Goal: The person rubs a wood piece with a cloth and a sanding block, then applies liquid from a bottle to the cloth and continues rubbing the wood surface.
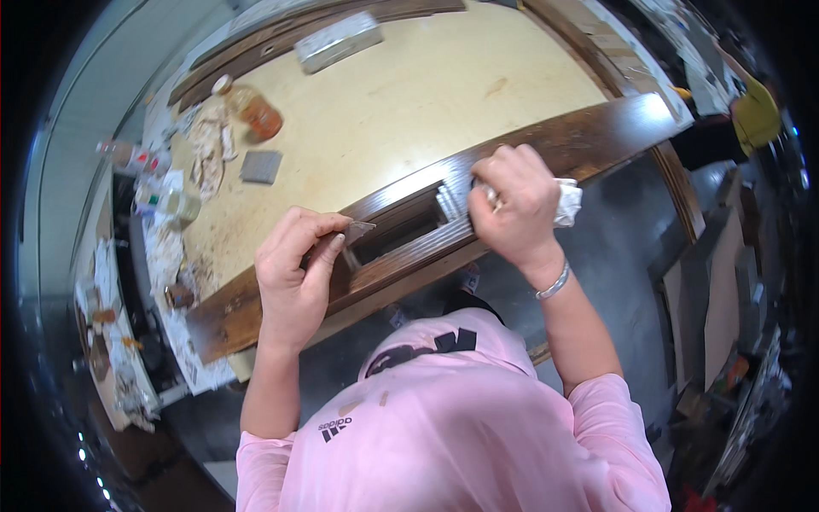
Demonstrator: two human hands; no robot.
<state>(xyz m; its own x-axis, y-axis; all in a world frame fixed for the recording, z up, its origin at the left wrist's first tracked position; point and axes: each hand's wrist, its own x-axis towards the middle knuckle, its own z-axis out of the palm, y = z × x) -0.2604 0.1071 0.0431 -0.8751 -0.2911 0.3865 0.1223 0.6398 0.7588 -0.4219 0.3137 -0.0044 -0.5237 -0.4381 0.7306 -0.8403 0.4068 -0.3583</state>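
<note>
A long dark brown varnished wooden board point(589, 143) lies slantwise across the near side of the table, with a rectangular opening point(401, 230) edged by stepped moulding. At the left end of that opening, my left hand point(292, 266) pinches a small thin greyish flake-like piece point(360, 230) between thumb and fingers. Its exact kind does not show. My right hand point(517, 203) is closed at the opening's right end, wrapped round a crumpled white cloth or paper wad point(567, 203) that sticks out beyond the wrist side. The fingers hide the rest of the wad.
On the pale tabletop point(409, 94) stand a bottle of orange liquid point(258, 117) and a foil-wrapped block point(339, 43). A grey square pad point(261, 167) lies near a stained rag point(210, 149). More bottles point(175, 205) line the left edge. Dark wooden strips point(256, 55) lie at the back.
</note>
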